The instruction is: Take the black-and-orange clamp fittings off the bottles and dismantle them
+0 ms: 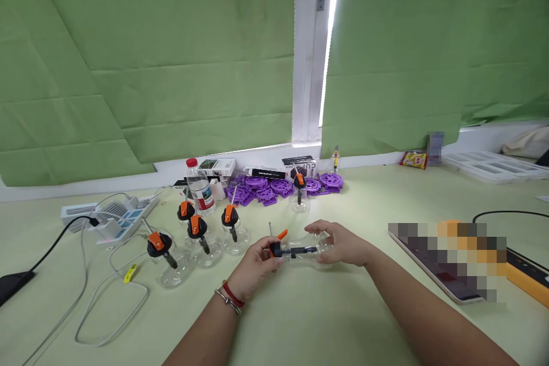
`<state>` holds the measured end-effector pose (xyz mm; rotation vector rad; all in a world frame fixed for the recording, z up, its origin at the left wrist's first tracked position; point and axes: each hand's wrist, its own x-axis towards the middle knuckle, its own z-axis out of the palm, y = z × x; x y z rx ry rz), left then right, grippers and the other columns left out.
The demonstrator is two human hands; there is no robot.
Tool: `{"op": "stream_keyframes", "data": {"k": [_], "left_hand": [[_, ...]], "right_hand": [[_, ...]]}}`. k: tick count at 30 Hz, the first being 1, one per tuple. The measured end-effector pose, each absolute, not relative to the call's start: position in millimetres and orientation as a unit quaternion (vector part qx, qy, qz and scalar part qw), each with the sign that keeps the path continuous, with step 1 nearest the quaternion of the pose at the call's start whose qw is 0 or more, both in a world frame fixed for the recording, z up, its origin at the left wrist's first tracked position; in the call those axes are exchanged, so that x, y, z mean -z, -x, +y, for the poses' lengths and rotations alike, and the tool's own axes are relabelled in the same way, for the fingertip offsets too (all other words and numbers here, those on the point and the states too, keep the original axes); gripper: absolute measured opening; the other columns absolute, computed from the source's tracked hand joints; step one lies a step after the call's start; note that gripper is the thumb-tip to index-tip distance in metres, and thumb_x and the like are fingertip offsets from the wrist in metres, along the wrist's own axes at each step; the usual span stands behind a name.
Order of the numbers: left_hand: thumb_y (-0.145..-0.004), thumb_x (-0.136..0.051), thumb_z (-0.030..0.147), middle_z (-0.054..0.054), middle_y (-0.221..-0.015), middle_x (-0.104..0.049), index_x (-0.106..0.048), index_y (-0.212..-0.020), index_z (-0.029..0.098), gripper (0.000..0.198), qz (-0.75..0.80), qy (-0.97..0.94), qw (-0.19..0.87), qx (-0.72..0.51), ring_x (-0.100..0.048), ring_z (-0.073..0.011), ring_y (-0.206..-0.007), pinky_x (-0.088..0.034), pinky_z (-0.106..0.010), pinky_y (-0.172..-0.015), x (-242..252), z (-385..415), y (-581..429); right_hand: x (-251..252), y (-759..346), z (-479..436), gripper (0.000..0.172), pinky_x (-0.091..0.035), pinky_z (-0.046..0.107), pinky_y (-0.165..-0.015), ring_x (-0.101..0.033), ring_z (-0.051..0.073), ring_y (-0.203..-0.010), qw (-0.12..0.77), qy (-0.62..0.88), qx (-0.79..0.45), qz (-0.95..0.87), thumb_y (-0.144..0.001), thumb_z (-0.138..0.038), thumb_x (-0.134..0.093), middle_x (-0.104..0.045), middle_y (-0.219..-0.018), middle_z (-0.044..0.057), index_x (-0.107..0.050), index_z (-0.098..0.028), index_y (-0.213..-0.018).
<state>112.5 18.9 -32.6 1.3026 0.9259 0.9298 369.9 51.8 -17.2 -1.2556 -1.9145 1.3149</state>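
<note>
A clear dispenser bottle (303, 255) lies on its side just over the table, its black-and-orange lid pointing left and a dark tube running inside. My left hand (259, 262) is closed with its fingers around the lid end. Around the wider base of the same bottle curl the fingers of my right hand (338, 243). To the left stand several similar bottles with orange-and-black tops and thin spouts, the nearest of them a bottle (234, 234) upright beside my left hand. One more such bottle (299, 197) stands farther back, beyond my hands.
Purple plastic parts (281, 187) lie in a pile by the back wall, near a red-capped water bottle (201, 187) and small boxes (218, 167). A power strip (128, 220) with loose cables is at left. A blurred tablet-like device (433, 263) lies at right.
</note>
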Motion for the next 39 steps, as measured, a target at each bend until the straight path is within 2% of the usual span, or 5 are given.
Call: {"op": "stream_keyframes", "data": {"k": [7, 13, 23, 34, 39], "left_hand": [[-0.071, -0.07, 0.031, 0.003, -0.074, -0.05, -0.054, -0.106, 0.018, 0.041, 0.421, -0.556, 0.62, -0.36, -0.039, -0.0072, -0.058, -0.029, -0.021, -0.051, 30, 19, -116], [-0.075, -0.067, 0.028, 0.001, -0.072, -0.055, -0.048, -0.105, 0.018, 0.037, 0.371, -0.535, 0.659, -0.377, -0.05, -0.0116, -0.065, -0.042, -0.028, -0.063, 33, 17, -121], [-0.079, -0.063, 0.027, -0.003, -0.079, -0.06, -0.049, -0.113, 0.016, 0.039, 0.355, -0.518, 0.66, -0.411, -0.056, -0.0148, -0.071, -0.045, -0.032, -0.067, 41, 19, -120], [-0.078, -0.064, 0.025, -0.003, -0.078, -0.06, -0.052, -0.115, 0.015, 0.041, 0.348, -0.498, 0.68, -0.41, -0.059, -0.0162, -0.07, -0.046, -0.033, -0.067, 39, 17, -122], [-0.079, -0.063, 0.024, -0.003, -0.074, -0.061, -0.052, -0.111, 0.013, 0.036, 0.359, -0.475, 0.687, -0.416, -0.06, -0.016, -0.069, -0.045, -0.032, -0.065, 40, 19, -121]], "right_hand": [[31, -369, 45, 0.072, -0.039, 0.04, -0.098, -0.044, 0.026, -0.119, 0.312, 0.417, -0.434, -0.735, -0.058, -0.021, -0.073, -0.048, -0.127, 0.009, -0.048, -0.023, -0.125], [37, -372, 44, 0.064, -0.041, 0.038, -0.094, -0.049, 0.025, -0.11, 0.351, 0.393, -0.404, -0.748, -0.059, -0.021, -0.073, -0.047, -0.123, 0.008, -0.052, -0.022, -0.119], [48, -368, 46, 0.065, -0.045, 0.04, -0.089, -0.053, 0.026, -0.106, 0.401, 0.412, -0.48, -0.662, -0.062, -0.037, -0.077, -0.054, -0.121, 0.012, -0.051, -0.02, -0.119], [48, -358, 46, 0.044, -0.047, 0.035, -0.073, -0.059, 0.021, -0.08, 0.392, 0.468, -0.504, -0.612, -0.082, -0.056, -0.049, -0.062, -0.081, 0.005, -0.061, -0.016, -0.095], [45, -361, 43, 0.05, -0.046, 0.039, -0.081, -0.058, 0.022, -0.09, 0.39, 0.446, -0.524, -0.613, -0.085, -0.057, -0.042, -0.06, -0.1, 0.009, -0.051, -0.019, -0.116]]}}
